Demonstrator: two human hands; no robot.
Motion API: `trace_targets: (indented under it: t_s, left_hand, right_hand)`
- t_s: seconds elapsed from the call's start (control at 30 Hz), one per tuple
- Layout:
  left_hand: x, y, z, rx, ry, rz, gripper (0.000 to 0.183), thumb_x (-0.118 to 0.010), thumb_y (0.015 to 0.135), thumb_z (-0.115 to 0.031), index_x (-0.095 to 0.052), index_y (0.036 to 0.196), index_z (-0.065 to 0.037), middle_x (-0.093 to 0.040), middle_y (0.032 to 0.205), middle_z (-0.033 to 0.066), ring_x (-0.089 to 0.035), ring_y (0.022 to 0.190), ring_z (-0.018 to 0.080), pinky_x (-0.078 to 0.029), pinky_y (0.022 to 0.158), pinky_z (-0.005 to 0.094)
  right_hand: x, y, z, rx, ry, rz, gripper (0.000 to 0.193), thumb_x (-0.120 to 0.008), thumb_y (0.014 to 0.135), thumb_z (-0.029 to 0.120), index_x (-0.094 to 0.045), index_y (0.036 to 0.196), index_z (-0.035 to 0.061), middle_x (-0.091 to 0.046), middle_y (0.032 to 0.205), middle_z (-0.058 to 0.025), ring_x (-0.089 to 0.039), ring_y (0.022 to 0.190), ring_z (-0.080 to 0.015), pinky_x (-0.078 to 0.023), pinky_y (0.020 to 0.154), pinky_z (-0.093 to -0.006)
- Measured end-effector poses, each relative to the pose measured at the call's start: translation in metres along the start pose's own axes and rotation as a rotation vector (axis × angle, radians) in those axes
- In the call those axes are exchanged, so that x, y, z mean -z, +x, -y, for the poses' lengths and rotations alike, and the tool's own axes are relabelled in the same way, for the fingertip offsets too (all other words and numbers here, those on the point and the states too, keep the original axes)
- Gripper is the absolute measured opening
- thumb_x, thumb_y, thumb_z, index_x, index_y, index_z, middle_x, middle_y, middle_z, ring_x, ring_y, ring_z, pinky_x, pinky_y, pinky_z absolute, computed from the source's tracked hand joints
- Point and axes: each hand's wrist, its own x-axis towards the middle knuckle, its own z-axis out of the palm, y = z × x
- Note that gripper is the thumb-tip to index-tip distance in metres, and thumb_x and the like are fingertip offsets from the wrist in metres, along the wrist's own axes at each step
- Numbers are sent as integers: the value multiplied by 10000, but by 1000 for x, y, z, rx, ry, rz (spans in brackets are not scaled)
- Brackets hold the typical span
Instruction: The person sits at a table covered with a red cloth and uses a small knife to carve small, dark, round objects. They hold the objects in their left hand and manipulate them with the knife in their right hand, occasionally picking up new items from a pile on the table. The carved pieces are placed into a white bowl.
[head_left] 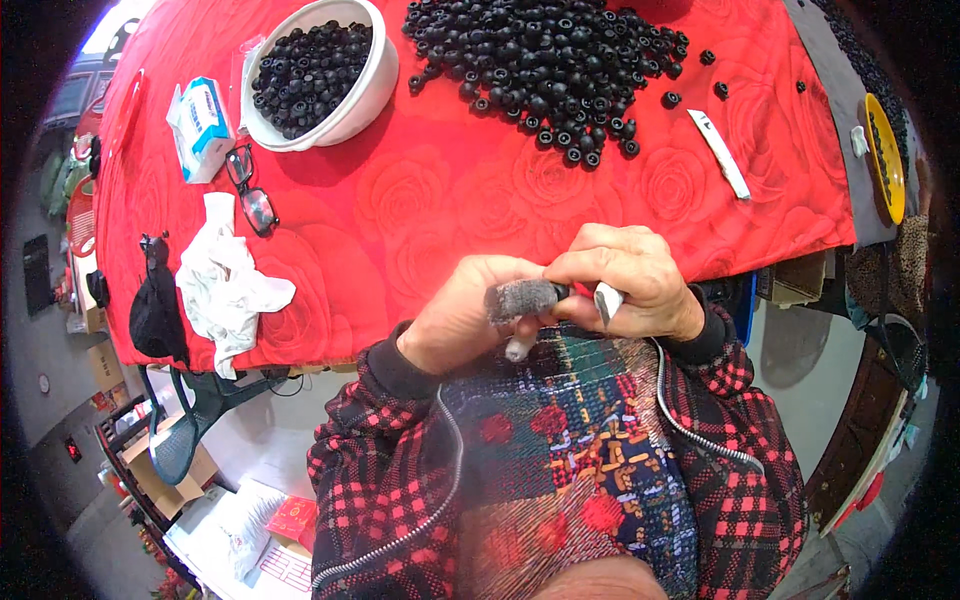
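Note:
At the near edge of the red-covered table, my two hands meet in front of my chest. My left hand (450,308) is closed, with a grey, worn-looking wrap (522,298) around what seems to be its thumb and a white wrap (517,348) on a fingertip below. A small black plastic part (562,292) is pinched in it, mostly hidden by fingers. My right hand (640,272) closes around a white flat tool with a pointed end (608,301), perhaps a small blade. Its fingertips touch the left hand around the black part.
A large heap of round black plastic parts (540,70) covers the far middle of the table (420,230). A white bowl (385,85) of similar parts, tissues (203,130), glasses (250,190) and white cloth (225,280) lie left. A white strip (720,155) and yellow tray (884,160) are right.

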Motion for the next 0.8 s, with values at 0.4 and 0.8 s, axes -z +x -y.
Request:
trace_targets:
  t_s: [0.4, 0.8]
  left_hand:
    - [2, -1, 3, -139, 1, 20, 170, -572, 891, -136, -645, 934, 11, -632, 723, 65, -577, 547, 110, -436, 445, 218]
    - [-14, 1, 12, -304, -170, -54, 254, -590, 904, -196, -631, 1050, 8, -664, 832, 110, -605, 609, 137, -460, 493, 236]
  right_hand:
    - [5, 4, 8, 189, -216, -20, 353, -766, 683, 161, -662, 963, -26, -591, 672, -70, -556, 521, -177, -378, 446, -301]
    - [-5, 1, 6, 299, -392, -213, 346, -741, 673, 96, -632, 975, -33, -497, 605, -19, -483, 469, -134, -305, 409, -279]
